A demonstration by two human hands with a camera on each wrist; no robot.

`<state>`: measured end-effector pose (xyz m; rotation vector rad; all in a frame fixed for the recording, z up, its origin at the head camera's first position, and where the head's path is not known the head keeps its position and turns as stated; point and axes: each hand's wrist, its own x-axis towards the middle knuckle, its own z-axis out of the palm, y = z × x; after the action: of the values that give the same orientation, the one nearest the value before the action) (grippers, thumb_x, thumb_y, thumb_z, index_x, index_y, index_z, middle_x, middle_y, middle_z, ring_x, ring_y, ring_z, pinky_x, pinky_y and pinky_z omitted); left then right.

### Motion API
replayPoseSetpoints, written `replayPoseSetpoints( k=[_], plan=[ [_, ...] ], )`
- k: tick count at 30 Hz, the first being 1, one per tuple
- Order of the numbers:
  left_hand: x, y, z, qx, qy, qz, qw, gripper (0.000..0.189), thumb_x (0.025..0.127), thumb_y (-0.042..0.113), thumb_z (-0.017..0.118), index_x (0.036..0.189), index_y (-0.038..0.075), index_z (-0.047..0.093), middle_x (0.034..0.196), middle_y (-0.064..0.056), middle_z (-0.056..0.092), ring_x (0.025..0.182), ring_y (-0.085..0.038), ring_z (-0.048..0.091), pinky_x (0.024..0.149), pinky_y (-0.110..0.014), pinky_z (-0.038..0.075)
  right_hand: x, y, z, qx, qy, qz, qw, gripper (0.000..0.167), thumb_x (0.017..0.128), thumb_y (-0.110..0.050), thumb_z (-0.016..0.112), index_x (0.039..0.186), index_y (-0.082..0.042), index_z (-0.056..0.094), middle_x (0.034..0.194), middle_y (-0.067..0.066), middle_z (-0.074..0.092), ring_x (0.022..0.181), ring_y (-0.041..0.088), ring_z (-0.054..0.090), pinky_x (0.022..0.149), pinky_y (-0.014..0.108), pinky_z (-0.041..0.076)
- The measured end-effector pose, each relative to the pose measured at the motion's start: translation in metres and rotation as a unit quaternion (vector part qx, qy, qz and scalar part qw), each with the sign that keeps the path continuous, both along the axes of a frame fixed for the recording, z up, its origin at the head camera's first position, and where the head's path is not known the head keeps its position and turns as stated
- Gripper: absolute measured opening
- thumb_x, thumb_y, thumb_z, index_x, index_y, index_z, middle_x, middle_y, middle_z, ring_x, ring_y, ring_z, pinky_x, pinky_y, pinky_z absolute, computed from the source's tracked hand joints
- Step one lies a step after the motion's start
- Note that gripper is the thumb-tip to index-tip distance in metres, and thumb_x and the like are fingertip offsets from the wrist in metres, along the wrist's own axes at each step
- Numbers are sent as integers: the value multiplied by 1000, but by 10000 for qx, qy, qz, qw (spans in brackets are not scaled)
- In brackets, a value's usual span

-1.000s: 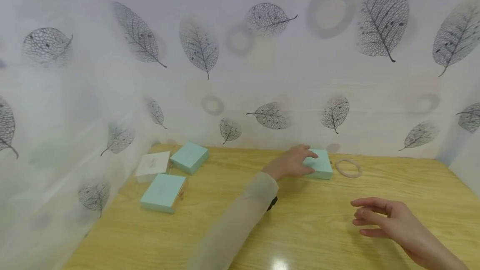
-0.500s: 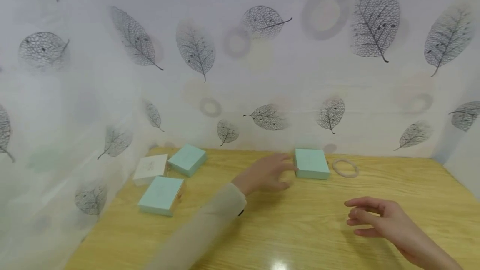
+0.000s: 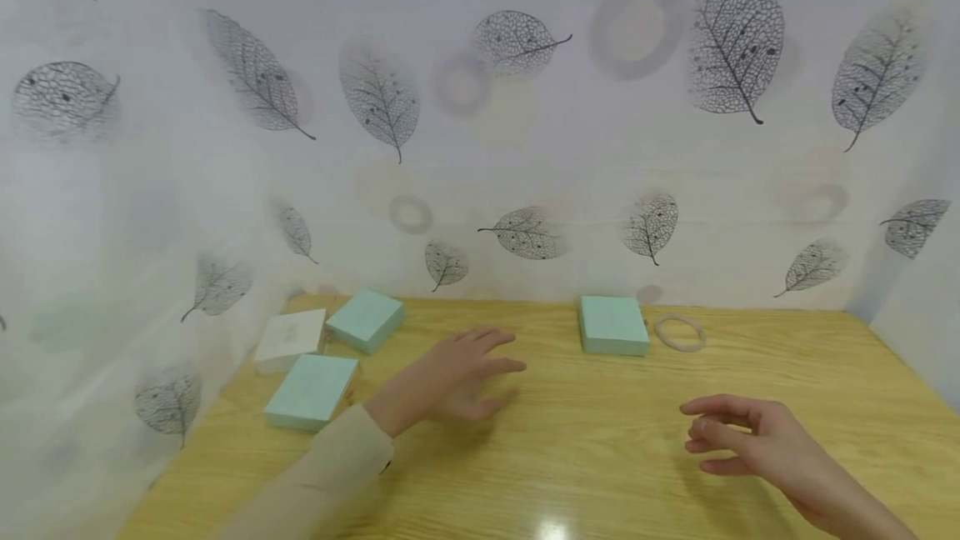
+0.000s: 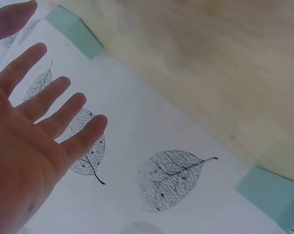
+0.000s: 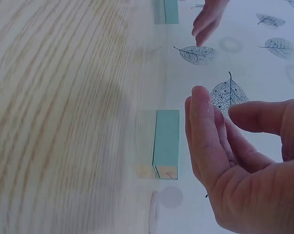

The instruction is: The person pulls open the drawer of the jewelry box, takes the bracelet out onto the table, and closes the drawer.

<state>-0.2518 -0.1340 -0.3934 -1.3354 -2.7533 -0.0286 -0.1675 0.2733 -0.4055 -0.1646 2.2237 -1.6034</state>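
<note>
My left hand hovers over the middle-left of the wooden table, fingers spread and holding nothing. In the left wrist view its palm and straight fingers show plainly. A mint-green box lies near the back edge, to the right of that hand. Right beside the box is a pale ring. My right hand is held above the table at the right, fingers loosely bent, with nothing between thumb and fingers. In the right wrist view the mint-green box appears beyond its fingertips.
At the left, two more mint-green boxes and a white box lie close together on the table. A white sheet with leaf prints stands up behind the table and along its sides.
My left hand has drawn away from the mint-green box at the back and moved left and nearer. The right hand keeps its pose. The head view has turned slightly right.
</note>
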Motion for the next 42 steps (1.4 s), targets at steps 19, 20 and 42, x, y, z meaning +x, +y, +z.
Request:
replayPoseSetpoints(
  k=[19, 20, 42],
  plan=[
    [67, -80, -16, 467, -238, 1024, 9934, 51, 89, 32, 73, 139, 24, 63, 151, -9, 54, 137, -34, 54, 103, -59, 50, 3, -1, -6, -117, -225, 227, 9994, 44, 107, -17, 53, 139, 13, 50, 106, 4, 68, 99, 11, 73, 84, 39, 63],
    [68, -87, -15, 544, -150, 1174, 9915, 51, 90, 31, 74, 139, 22, 64, 150, -10, 55, 135, -35, 56, 102, -59, 51, 3, -1, -6, -114, -227, 229, 9994, 43, 107, -17, 53, 139, 12, 51, 107, 4, 69, 99, 10, 73, 84, 39, 63],
    [80, -178, -26, 990, -141, 2661, 9587, 66, 91, 41, 75, 143, 4, 58, 142, -30, 53, 123, -54, 54, 85, -65, 56, 2, -4, -3, -168, -122, 316, 9993, 45, 108, -18, 52, 140, 14, 49, 108, 6, 69, 100, 11, 72, 84, 40, 63]
  ],
)
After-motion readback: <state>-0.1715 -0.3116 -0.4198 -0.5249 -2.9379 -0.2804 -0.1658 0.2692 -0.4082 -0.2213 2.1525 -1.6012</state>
